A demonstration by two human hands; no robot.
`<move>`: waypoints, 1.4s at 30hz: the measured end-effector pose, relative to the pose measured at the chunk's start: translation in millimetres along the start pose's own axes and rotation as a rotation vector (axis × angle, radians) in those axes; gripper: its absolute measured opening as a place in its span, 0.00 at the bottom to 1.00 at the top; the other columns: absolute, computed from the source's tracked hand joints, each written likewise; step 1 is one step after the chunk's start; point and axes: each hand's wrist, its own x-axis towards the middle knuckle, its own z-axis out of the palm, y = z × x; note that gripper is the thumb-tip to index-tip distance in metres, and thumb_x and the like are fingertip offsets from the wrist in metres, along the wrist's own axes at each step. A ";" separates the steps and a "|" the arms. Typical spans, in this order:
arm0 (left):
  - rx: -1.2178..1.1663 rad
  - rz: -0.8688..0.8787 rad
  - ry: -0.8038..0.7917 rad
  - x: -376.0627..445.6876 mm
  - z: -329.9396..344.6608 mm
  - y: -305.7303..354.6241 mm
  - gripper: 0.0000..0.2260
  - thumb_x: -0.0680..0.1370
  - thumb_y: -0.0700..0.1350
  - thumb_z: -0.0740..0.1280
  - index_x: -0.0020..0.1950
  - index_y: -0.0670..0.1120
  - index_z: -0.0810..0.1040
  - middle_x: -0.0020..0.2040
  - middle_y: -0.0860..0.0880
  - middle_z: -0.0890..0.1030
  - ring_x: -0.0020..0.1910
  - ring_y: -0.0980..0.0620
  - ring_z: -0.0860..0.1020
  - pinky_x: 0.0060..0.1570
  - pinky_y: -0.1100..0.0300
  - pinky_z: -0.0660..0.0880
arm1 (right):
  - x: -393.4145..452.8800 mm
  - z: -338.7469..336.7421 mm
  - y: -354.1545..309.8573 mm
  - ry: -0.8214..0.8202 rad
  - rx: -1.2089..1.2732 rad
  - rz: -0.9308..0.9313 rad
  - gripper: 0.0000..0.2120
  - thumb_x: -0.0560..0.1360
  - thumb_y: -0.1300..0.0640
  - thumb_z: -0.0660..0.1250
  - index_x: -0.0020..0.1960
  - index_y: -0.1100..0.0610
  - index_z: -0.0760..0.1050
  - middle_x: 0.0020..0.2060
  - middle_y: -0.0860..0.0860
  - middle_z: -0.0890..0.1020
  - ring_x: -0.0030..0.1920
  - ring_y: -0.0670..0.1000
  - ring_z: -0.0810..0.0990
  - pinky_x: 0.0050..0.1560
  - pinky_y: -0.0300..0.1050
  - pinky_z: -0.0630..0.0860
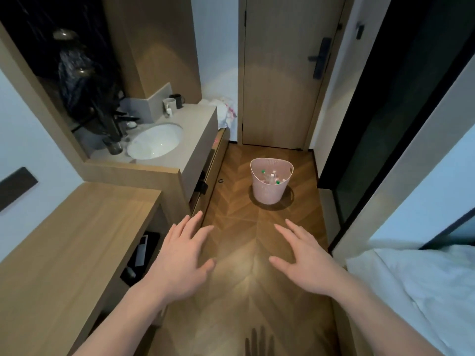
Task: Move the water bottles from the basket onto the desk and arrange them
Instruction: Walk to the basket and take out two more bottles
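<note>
Left hand [181, 255]: palm down, fingers straight and spread, holding nothing, raised over the floor beside the desk's front edge. Right hand [304, 255]: palm down, fingers straight and spread, thumb out to the side, holding nothing, level with the left hand and apart from it.

Brown herringbone wooden floor [257, 291]: runs under both hands toward the door.

Pale pink perforated plastic basket [270, 183]: upright on the floor, well ahead of both hands, near the door. Clear plastic water bottles with green and white caps [272, 177]: several, lying together inside the basket; exact number cannot be told.

Light wooden desk [77, 232]: on the left side, its top just beside the left forearm; dark items on the open shelf beneath.

White oval washbasin [155, 141]: set in a grey counter beyond the desk, with cups at the back.

Tan wooden door with black handle [282, 73]: closed, behind the basket.

White bedding [424, 291]: on the right side, near the right forearm.
</note>
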 end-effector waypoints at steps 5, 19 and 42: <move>0.002 -0.024 0.009 83.4 -2.9 -26.9 0.32 0.81 0.63 0.63 0.83 0.61 0.56 0.85 0.56 0.42 0.84 0.51 0.40 0.81 0.49 0.39 | 82.9 -24.3 5.7 -0.012 -0.028 -0.008 0.39 0.81 0.33 0.63 0.85 0.39 0.48 0.85 0.41 0.44 0.85 0.50 0.43 0.84 0.53 0.51; 0.035 0.146 -0.139 339.5 -9.8 -71.1 0.34 0.81 0.60 0.64 0.84 0.57 0.54 0.85 0.51 0.38 0.83 0.46 0.37 0.80 0.48 0.39 | 265.5 -79.5 40.1 0.041 -0.028 0.272 0.40 0.81 0.32 0.61 0.85 0.37 0.45 0.85 0.40 0.42 0.85 0.52 0.42 0.83 0.55 0.49; 0.051 0.024 -0.246 700.0 21.4 -2.4 0.34 0.80 0.62 0.64 0.84 0.58 0.55 0.85 0.51 0.39 0.83 0.46 0.38 0.80 0.47 0.40 | 579.8 -220.9 206.3 -0.120 0.042 0.284 0.40 0.82 0.35 0.64 0.86 0.41 0.48 0.86 0.44 0.45 0.86 0.53 0.43 0.84 0.58 0.51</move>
